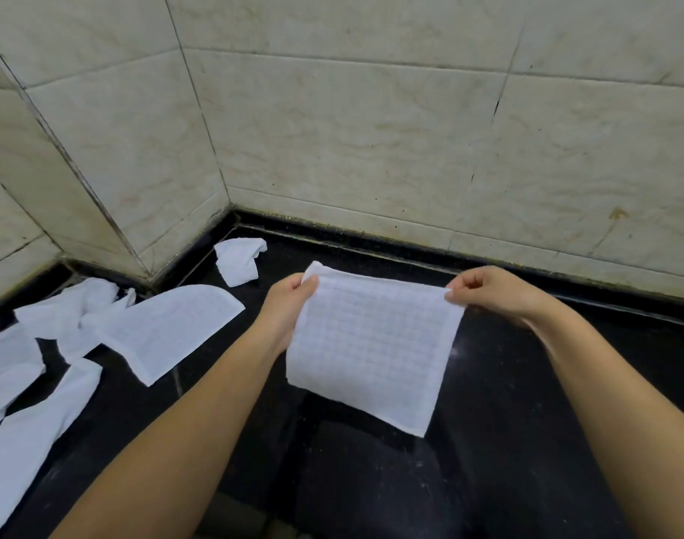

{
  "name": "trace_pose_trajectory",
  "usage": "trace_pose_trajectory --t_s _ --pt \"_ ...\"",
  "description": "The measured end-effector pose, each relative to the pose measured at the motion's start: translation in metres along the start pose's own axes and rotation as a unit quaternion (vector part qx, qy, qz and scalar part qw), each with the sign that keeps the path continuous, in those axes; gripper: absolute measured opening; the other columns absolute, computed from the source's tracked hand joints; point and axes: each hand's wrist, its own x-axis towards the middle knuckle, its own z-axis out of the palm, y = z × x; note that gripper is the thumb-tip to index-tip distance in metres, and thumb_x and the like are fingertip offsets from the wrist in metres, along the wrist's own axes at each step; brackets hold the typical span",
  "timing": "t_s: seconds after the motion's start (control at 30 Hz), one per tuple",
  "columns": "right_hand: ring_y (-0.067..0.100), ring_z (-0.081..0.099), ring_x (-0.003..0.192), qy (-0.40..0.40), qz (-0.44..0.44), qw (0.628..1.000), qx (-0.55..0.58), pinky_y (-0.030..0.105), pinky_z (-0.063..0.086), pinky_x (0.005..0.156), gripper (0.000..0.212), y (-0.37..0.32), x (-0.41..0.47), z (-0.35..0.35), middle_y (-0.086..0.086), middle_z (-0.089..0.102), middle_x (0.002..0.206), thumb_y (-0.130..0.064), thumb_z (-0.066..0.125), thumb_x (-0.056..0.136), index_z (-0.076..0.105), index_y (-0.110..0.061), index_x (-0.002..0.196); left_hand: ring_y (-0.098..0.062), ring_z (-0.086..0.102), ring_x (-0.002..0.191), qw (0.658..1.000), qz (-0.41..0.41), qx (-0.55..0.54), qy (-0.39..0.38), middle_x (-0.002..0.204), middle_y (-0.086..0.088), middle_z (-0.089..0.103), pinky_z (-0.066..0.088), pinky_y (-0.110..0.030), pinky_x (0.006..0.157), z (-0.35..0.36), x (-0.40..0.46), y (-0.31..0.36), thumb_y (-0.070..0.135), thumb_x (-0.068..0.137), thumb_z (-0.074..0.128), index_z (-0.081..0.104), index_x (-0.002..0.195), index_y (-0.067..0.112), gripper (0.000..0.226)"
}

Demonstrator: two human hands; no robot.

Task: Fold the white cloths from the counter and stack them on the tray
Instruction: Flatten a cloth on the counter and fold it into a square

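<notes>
Your landmark is the black counter [527, 402], running under the tiled wall [371, 130]. Above its middle you hold a white waffle-weave cloth [371, 352] spread out and hanging. At the counter's left end lie loose white cloths [165, 328], and one crumpled cloth [239, 260] sits by the back corner. Your left hand [289, 305] pinches the held cloth's upper left corner; your right hand [488, 291] pinches its upper right corner.
</notes>
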Motion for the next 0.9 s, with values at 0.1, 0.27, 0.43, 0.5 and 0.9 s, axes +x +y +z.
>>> trace_pose_trajectory --t_s 0.1,0.27,0.43,0.5,0.9 --pt "0.014 0.053 0.071 0.109 -0.028 0.992 0.048 0.029 0.042 0.07 0.013 -0.007 0.007 0.004 -0.001 0.062 0.073 -0.016 0.061 0.09 0.065 -0.013 0.078 -0.019 0.065 0.091 0.998 0.054 -0.02 0.001 0.097 -0.006 0.069 0.051 -0.033 0.081 0.0 0.0 0.013 0.022 0.097 0.049 0.065 0.097 0.01 0.02" --pt "0.015 0.05 0.072 0.144 -0.091 0.973 0.158 0.032 0.038 0.072 0.014 -0.015 -0.001 0.019 -0.001 0.059 0.073 -0.015 0.061 0.088 0.063 -0.019 0.075 -0.013 0.061 0.094 0.995 0.094 -0.031 -0.029 0.099 0.0 0.067 0.048 -0.029 0.088 -0.011 -0.008 0.01 0.013 0.096 0.05 0.063 0.099 0.015 0.014" --pt "0.008 0.05 0.064 0.076 -0.046 0.99 0.105 0.023 0.039 0.063 0.009 0.038 -0.034 0.057 -0.002 0.061 0.07 -0.015 0.065 0.087 0.066 -0.015 0.078 0.001 0.061 0.076 0.992 0.056 0.1 -0.055 0.084 0.005 0.067 0.047 -0.011 0.071 -0.021 -0.034 -0.047 0.012 0.092 0.055 0.069 0.093 0.012 0.014" --pt "0.004 0.05 0.061 0.025 -0.013 0.995 0.091 0.017 0.039 0.06 0.014 0.069 -0.049 0.08 -0.005 0.06 0.067 -0.007 0.063 0.088 0.065 -0.014 0.076 0.001 0.061 0.076 0.988 0.016 0.143 -0.05 0.084 0.007 0.068 0.045 -0.006 0.068 -0.025 -0.046 -0.08 0.014 0.092 0.057 0.07 0.088 0.016 0.013" --pt "0.011 0.052 0.069 0.014 0.145 0.988 -0.043 0.02 0.041 0.06 0.012 0.123 -0.031 0.111 0.0 0.061 0.077 -0.014 0.062 0.087 0.062 -0.015 0.074 -0.015 0.061 0.088 0.928 -0.045 0.365 -0.068 0.091 -0.002 0.066 0.048 -0.03 0.08 -0.011 -0.019 -0.125 0.024 0.089 0.06 0.068 0.09 0.014 0.012"
